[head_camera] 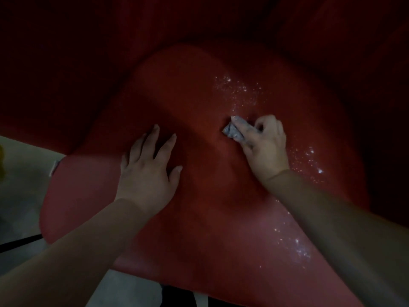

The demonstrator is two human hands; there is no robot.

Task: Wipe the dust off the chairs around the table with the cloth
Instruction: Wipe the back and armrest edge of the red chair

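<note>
A red moulded chair seat (199, 218) fills the dim view from above. My right hand (265, 147) grips a small crumpled grey cloth (232, 130) and holds it down on the middle of the seat. White dust (239, 89) speckles the seat beyond the cloth. More white dust (309, 156) lies right of my right hand, and another patch of dust (296, 247) sits near the front right edge. My left hand (148, 167) rests flat on the left half of the seat, fingers spread.
The red chair back (155, 29) rises dark at the top of the view. Pale floor (22, 207) shows at the left and below the seat, with a thin black leg or bar (20, 242) crossing it.
</note>
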